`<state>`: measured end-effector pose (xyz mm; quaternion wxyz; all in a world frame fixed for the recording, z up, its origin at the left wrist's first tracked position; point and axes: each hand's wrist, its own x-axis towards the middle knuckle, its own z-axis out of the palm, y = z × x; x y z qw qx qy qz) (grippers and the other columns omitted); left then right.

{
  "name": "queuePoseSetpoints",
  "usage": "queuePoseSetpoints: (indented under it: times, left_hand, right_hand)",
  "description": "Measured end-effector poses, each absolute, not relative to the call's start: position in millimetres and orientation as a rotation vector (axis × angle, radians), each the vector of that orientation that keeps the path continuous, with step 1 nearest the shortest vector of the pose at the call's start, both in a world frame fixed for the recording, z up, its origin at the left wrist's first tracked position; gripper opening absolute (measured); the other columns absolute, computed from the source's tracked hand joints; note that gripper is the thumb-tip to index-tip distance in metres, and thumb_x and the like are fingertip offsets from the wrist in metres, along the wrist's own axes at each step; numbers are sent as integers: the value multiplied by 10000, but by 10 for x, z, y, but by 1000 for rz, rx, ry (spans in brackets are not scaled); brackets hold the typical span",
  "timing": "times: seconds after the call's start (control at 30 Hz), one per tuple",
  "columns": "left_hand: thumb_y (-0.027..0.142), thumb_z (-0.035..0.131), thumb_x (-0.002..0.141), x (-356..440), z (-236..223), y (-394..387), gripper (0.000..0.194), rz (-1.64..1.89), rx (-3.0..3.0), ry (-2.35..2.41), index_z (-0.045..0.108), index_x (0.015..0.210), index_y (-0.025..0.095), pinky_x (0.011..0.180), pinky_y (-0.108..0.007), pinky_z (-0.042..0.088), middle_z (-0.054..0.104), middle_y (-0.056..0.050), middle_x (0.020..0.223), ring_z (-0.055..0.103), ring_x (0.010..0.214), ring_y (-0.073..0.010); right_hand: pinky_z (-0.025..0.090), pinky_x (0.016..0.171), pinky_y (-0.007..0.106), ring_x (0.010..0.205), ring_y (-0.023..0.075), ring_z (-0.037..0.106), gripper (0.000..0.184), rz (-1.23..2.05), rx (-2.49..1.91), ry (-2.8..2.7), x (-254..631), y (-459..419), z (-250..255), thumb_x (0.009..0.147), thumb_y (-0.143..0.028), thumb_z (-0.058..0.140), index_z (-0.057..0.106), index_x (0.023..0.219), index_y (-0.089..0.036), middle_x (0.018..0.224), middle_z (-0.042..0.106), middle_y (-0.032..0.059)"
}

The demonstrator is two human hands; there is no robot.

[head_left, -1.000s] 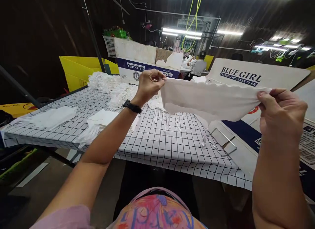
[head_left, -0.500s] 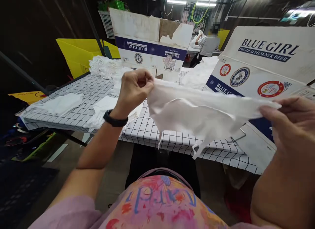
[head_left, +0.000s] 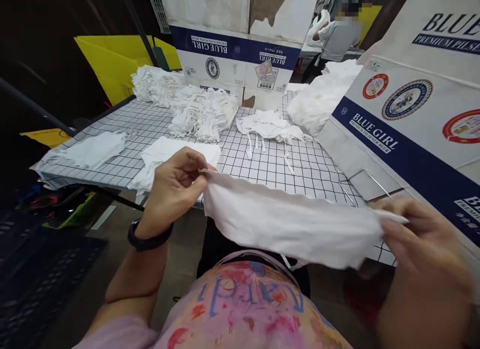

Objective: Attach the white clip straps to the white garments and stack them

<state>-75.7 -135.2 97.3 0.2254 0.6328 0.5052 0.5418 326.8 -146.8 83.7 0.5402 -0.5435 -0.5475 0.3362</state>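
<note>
Stretched between my hands is a white cloth piece, held in front of my body just past the table's near edge. My left hand pinches its upper left corner between thumb and fingers. At the other end, my right hand, blurred by motion, grips the upper right corner, with a bit of fabric poking out past the fingers. A thin white tie shows below the cloth's lower edge. Behind my left hand lies a flat stack of white cloth pieces.
The table has a checked cover. On it lie bundled white cloths, a loose pile with ties, a larger heap and a flat pile. Cardboard boxes stand behind and right, near a metal wire frame. Another person works beyond.
Both hands have come lower and closer to my body with the cloth, which now hangs with a smoother face toward me. My view has tilted down, showing more of the table.
</note>
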Motion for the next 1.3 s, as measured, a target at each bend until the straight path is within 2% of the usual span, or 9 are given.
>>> queuePoseSetpoints:
  times: [0.07, 0.13, 0.23, 0.4, 0.57, 0.7, 1.0, 1.17, 1.3]
  left_hand:
    - [103, 617, 735, -801, 754, -1020, 198, 1416, 1754, 1455, 605, 884, 234, 615, -242, 506, 698, 12, 805, 676, 732, -144]
    - [85, 578, 699, -810, 465, -619, 205, 1285, 1774, 1532, 578, 851, 224, 596, -245, 470, 653, 18, 753, 625, 682, -143]
    - [46, 544, 654, -766, -4, -74, 230, 1025, 1818, 1758, 548, 809, 217, 685, -288, 496, 669, -9, 789, 635, 758, -183]
    - [8, 537, 663, -716, -463, 363, 307, 841, 1814, 1972, 548, 876, 230, 889, -409, 520, 711, -68, 951, 666, 1001, -277]
    - [4, 529, 709, -729, -544, 411, 346, 763, 1891, 1982, 579, 976, 218, 956, -468, 506, 694, -105, 1051, 638, 1069, -308]
    - [19, 517, 777, -579, -591, 283, 359, 757, 2121, 1989, 612, 1084, 179, 1039, -531, 477, 625, -159, 1293, 538, 1256, -351]
    - [83, 467, 949, 141, -636, 25, 331, 714, 2465, 1320, 614, 1233, 168, 1205, -533, 427, 564, -146, 1473, 482, 1416, -283]
    - [172, 474, 1014, 410, -658, 16, 317, 571, 2511, 1118, 606, 1301, 179, 1250, -554, 369, 529, -131, 1550, 422, 1502, -288]
    - [281, 477, 1052, 648, -704, -14, 417, 410, 2553, 1039, 538, 1445, 154, 1302, -548, 261, 422, -141, 1644, 323, 1573, -303]
  right_hand:
    - [528, 568, 313, 619, 177, 608, 354, 965, -1303, -1303, 3256, -1050, 566, 604, -440, 933, 722, 794, -229, 702, 653, 23]
    - [563, 695, 339, 745, 195, 654, 426, 1040, -1348, -1350, 3196, -602, 237, 598, -423, 929, 755, 916, -197, 823, 718, 53]
    - [525, 695, 348, 708, 191, 616, 410, 952, -1504, -1490, 3017, -48, -219, 621, -488, 849, 726, 842, -165, 731, 669, 27]
    - [482, 747, 378, 677, 205, 594, 213, 598, -1711, -1770, 2746, 437, -539, 674, -408, 708, 650, 717, -208, 664, 641, 17]
    - [497, 777, 397, 689, 227, 615, 175, 514, -1727, -1798, 2688, 661, -639, 709, -392, 661, 627, 733, -223, 696, 675, 38]
    - [510, 808, 399, 718, 236, 641, 217, 477, -1725, -1769, 2682, 726, -730, 767, -409, 633, 684, 806, -201, 739, 699, 59]
    - [497, 935, 509, 818, 309, 649, 397, 281, -1913, -1713, 2964, 782, -649, 816, -319, 583, 748, 1121, -126, 739, 689, 87]
    - [527, 852, 436, 738, 250, 630, 282, 364, -1852, -1691, 3025, 264, -584, 846, -386, 596, 764, 945, -182, 791, 703, 78]
    - [533, 859, 452, 806, 252, 622, 320, 370, -1833, -1732, 2917, -203, -690, 850, -492, 621, 738, 876, -195, 971, 669, 119]
